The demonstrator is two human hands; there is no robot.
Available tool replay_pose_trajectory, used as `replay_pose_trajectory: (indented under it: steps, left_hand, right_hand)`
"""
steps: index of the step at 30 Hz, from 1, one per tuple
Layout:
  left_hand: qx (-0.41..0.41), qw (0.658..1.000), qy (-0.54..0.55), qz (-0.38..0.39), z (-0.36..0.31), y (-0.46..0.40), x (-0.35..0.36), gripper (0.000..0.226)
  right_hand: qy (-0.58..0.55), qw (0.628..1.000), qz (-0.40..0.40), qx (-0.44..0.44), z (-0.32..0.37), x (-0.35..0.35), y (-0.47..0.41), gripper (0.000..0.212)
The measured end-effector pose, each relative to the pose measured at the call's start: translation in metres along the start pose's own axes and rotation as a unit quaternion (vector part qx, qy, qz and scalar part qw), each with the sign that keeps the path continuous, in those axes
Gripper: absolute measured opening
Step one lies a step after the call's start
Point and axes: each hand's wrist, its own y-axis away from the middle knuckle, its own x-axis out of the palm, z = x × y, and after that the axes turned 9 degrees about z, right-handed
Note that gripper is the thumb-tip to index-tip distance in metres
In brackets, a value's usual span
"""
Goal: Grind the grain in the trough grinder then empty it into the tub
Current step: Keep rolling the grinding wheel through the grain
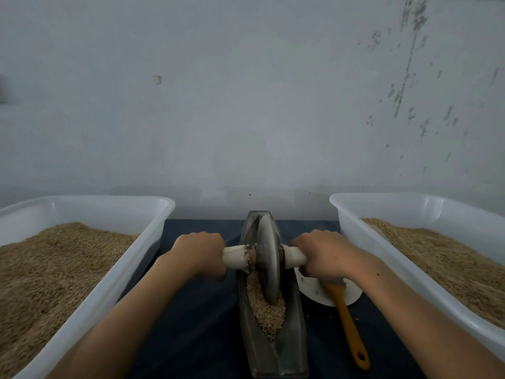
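A dark metal boat-shaped trough grinder (pixel 276 351) lies lengthwise on the dark table between my arms. Its grey grinding wheel (pixel 269 258) stands upright in the trough, towards the far half. Tan grain (pixel 266 310) fills the groove on the near side of the wheel. My left hand (pixel 198 253) grips the white handle (pixel 236 257) on the wheel's left side. My right hand (pixel 323 253) grips the matching white handle (pixel 295 255) on the right side. A translucent white tub (pixel 142 258) with grain stands at the left, another tub (pixel 355 236) with grain at the right.
An orange-handled brush (pixel 348 324) lies on a white plate (pixel 314 291) just right of the trough, partly under my right wrist. A pale wall (pixel 246 105) closes off the far side right behind the table. Dark cloth (pixel 196 324) covers the table between the tubs.
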Motion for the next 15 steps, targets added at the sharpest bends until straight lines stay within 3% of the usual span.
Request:
replay_pose_trajectory:
  steps: [9,12,15]
  left_hand:
    - [-0.002,0.989,-0.005,-0.146,-0.002,-0.003,0.006,0.019]
    - [-0.005,0.992,-0.001,-0.128,-0.002,-0.004,0.006,0.022]
    - [-0.015,0.997,-0.011,-0.081,-0.002,-0.001,0.004,0.03]
  right_hand:
    - [0.013,0.985,-0.172,0.027,0.002,0.019,-0.008,0.01]
    - [0.018,0.984,-0.178,0.025,0.002,0.02,-0.009,0.011]
    - [0.018,0.992,-0.127,0.017,0.0,0.014,-0.007,0.015]
